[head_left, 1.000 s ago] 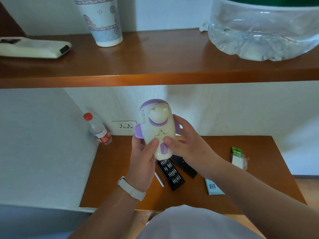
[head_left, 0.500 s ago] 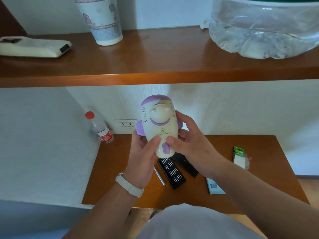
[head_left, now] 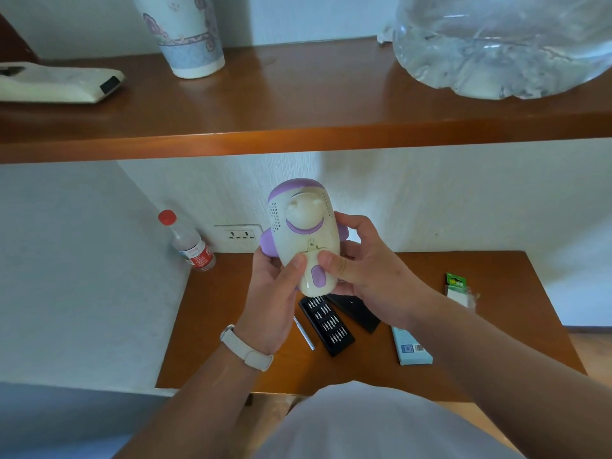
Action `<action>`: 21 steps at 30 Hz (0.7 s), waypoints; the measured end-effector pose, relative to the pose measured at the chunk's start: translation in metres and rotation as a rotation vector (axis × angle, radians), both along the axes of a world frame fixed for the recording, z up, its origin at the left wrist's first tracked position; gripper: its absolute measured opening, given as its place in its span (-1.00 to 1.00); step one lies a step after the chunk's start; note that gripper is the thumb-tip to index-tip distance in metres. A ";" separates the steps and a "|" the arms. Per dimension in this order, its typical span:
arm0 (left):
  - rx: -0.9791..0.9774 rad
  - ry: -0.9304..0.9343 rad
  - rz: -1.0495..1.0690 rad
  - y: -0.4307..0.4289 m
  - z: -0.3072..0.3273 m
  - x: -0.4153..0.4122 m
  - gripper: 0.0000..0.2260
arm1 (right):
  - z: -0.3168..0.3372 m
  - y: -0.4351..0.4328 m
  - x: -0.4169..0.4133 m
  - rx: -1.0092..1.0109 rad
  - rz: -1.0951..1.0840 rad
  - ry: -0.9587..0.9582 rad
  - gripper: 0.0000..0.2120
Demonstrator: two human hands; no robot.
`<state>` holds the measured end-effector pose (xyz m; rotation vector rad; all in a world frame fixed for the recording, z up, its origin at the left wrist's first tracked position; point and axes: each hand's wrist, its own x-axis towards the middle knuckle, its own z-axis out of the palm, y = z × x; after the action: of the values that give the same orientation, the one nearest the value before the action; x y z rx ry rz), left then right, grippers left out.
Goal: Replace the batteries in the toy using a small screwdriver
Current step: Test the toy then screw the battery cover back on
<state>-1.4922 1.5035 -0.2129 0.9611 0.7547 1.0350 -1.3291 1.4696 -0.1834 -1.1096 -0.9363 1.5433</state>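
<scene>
Toy [head_left: 303,233] is held upright above the desk [head_left: 496,326], long axis 12 to 6; left hand [head_left: 275,293] grips it from 8 o'clock, right hand [head_left: 362,265] from 4, thumbs pressing the battery cover [head_left: 312,264]. The screwdriver [head_left: 304,332] lies at 6, below, nearer the left hand

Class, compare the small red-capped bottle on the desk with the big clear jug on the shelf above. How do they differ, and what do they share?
The small bottle stands on the desk; the jug sits on the shelf above. The small bottle is slim; the jug is far wider. The small bottle shows a red cap and red label; the jug, cut off by the frame, shows neither. Both are clear.
</scene>
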 end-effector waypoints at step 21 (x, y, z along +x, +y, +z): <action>0.058 0.147 0.088 0.011 -0.005 0.004 -0.13 | 0.004 0.010 0.003 -0.033 0.006 -0.064 -0.40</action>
<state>-1.4887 1.5143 -0.2178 1.0704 0.8988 1.0754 -1.3258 1.4792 -0.1794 -1.1871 -0.9608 1.5407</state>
